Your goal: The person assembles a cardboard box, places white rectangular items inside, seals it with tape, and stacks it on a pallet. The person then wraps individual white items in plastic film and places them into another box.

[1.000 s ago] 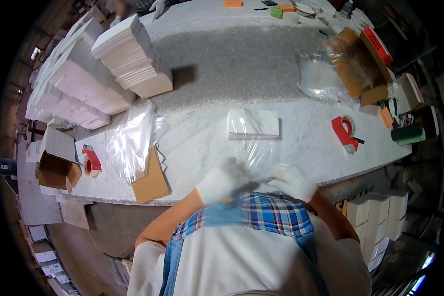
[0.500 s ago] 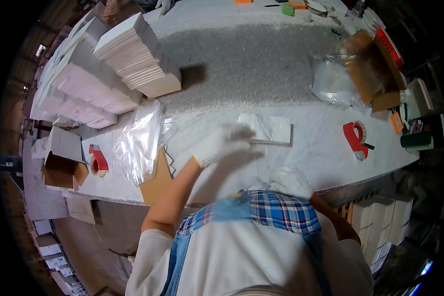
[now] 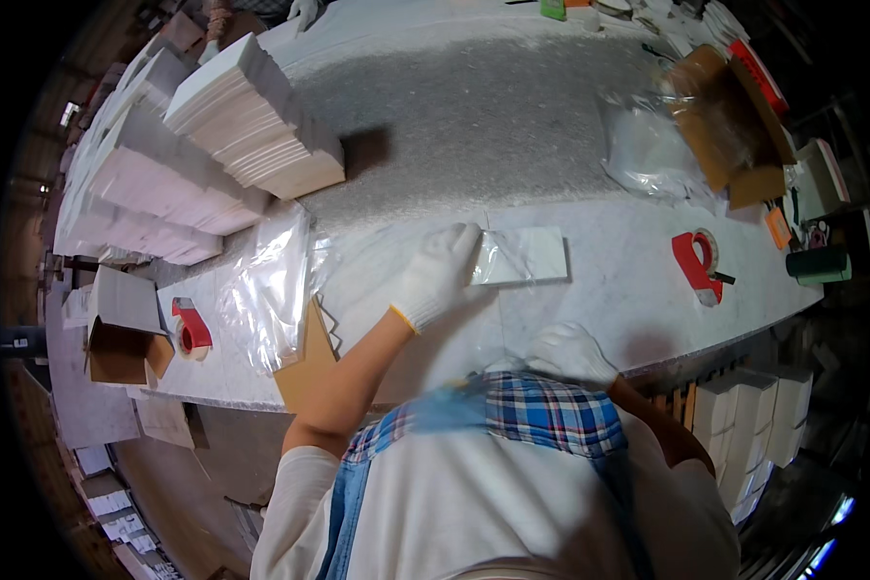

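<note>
Head view: the white tile [image 3: 527, 256] lies inward of the near edge of the table [image 3: 619, 285], long axis left-to-right, left end at the left hand [image 3: 436, 271], nearer than the right hand [image 3: 572, 350]; neither grip is discernible.

L hand [image 3: 435, 275] hides L end of white slab [image 3: 543, 253]; can't tell if it grips or just touches. R hand [image 3: 572, 353]: contents, if any, unclear; R forearm [image 3: 655, 420] partly hidden by torso. Blue patch on plaid bib [image 3: 551, 414] = blurred. L forearm [image 3: 358, 382] covers pt of cardboard [image 3: 303, 367]. Co-worker's gloved hand [image 3: 304, 12] & green item [image 3: 553, 8] cut off at top edge; shirt [image 3: 512, 503] at bottom.
</note>
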`<state>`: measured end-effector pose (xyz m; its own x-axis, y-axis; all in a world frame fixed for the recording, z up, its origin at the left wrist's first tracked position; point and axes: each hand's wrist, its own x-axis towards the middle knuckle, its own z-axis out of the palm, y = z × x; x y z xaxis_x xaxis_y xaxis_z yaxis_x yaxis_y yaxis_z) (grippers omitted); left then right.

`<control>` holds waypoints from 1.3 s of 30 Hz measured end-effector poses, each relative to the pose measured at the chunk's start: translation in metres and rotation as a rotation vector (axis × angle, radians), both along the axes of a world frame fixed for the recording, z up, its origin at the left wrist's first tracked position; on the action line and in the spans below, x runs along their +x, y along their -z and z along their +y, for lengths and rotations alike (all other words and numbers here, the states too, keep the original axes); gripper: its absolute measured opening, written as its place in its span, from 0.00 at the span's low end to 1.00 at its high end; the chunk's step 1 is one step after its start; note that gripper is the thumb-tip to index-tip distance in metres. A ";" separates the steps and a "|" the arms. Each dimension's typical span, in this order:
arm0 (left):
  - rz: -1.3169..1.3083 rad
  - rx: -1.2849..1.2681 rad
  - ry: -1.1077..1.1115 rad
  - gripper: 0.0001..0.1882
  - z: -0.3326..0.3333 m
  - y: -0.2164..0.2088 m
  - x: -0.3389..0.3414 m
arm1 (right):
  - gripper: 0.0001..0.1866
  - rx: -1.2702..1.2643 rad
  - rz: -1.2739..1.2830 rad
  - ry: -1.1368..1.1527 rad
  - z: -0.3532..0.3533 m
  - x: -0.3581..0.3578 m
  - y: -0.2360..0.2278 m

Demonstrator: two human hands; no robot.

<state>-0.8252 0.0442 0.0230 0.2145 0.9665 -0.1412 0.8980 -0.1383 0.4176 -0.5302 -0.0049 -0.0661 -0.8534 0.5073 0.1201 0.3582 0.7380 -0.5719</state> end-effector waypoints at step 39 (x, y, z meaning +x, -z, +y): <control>0.623 0.520 -0.132 0.43 0.128 -0.248 -0.222 | 0.13 0.049 -0.070 0.047 -0.014 0.011 0.033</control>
<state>-1.0470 0.1726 0.2707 0.1247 0.9531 0.2757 0.9664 -0.0537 -0.2515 -0.5190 -0.0190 -0.0992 -0.8358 0.5421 0.0870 0.4310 0.7460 -0.5077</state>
